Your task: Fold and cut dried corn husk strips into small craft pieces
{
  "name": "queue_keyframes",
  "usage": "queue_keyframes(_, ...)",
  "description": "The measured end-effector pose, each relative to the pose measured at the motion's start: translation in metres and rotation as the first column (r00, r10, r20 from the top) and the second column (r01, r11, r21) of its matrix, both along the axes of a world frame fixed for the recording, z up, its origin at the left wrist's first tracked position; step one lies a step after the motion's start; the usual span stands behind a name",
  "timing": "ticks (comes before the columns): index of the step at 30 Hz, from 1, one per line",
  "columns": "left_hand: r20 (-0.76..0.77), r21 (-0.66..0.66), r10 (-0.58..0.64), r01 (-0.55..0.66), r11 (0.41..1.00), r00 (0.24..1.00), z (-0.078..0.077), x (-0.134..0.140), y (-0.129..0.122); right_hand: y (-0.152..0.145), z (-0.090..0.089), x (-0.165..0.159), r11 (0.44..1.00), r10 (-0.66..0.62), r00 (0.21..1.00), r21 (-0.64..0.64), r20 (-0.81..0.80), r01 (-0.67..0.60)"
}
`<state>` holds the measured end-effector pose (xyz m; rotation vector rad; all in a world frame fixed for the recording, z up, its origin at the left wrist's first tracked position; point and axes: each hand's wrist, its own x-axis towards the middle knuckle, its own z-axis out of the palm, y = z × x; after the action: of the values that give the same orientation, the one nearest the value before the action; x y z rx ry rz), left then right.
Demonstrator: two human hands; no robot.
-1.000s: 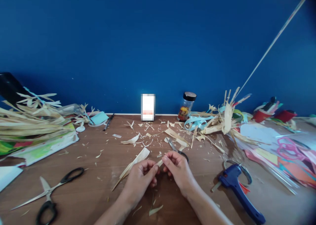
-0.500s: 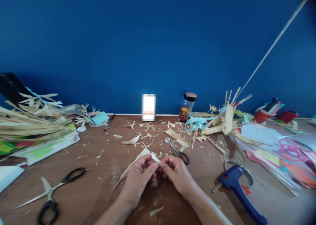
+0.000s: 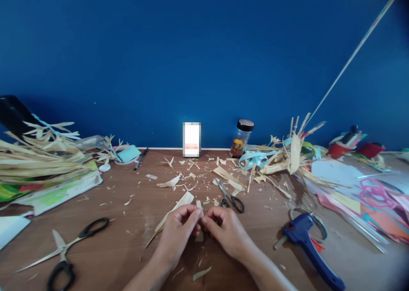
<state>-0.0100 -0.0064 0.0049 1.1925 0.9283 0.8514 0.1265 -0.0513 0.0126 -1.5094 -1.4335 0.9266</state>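
Observation:
Between the fingertips of both hands, over the middle of the table, is a small pale strip of dried husk (image 3: pixel 199 205). My left hand (image 3: pixel 181 227) pinches it from the left with thumb and forefinger. My right hand (image 3: pixel 224 231) grips its lower end from the right, the fingers curled in. The strip points up and away from me; its lower part is hidden by the fingers. A longer piece of husk (image 3: pixel 174 210) lies flat behind my left hand. Small scissors (image 3: pixel 230 196) with dark handles rest just beyond my right hand.
Large open scissors (image 3: pixel 64 248) lie at the left, a blue glue gun (image 3: pixel 308 244) at the right. Husk bundles (image 3: pixel 41 163) are heaped at the far left. Scraps litter the brown table (image 3: pixel 121 248). A black-lidded jar (image 3: pixel 242 138) and a blurred bright screen (image 3: pixel 192 139) stand by the wall.
The husk strip has turned from slanting sideways to pointing away from me. Both hands have shifted slightly, with their fingertips closer together. Everything on the table stays put.

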Motion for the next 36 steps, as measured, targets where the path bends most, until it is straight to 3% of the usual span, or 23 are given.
queue_keyframes(10, -0.035, 0.005, -0.018, 0.018, 1.0, 0.999, -0.002, 0.0, 0.001, 0.0, -0.001, -0.001, 1.0, -0.015, 0.999, -0.004, 0.028, 0.015)
queue_keyframes(13, -0.074, 0.023, -0.013, 0.014, 1.0, 0.997, -0.002, 0.0, 0.0, 0.0, 0.003, -0.001, 0.997, -0.062, 0.994, 0.045, -0.087, 0.066)
queue_keyframes(19, -0.207, 0.109, -0.166, 0.191, 0.975, 0.964, 0.0, 0.0, -0.003, 0.004, 0.003, 0.002, 0.996, -0.085, 0.946, 0.003, -0.313, 0.091)
queue_keyframes(26, -0.133, 0.073, -0.208, 0.219, 0.973, 0.969, 0.002, 0.002, -0.004, 0.007, -0.002, 0.003, 0.977, -0.199, 0.887, -0.158, -0.416, 0.145)
queue_keyframes(36, -0.13, -0.026, -0.172, 0.17, 0.985, 0.977, 0.002, 0.001, -0.003, 0.009, -0.005, 0.005, 0.979, -0.198, 0.886, -0.12, -0.42, 0.162)
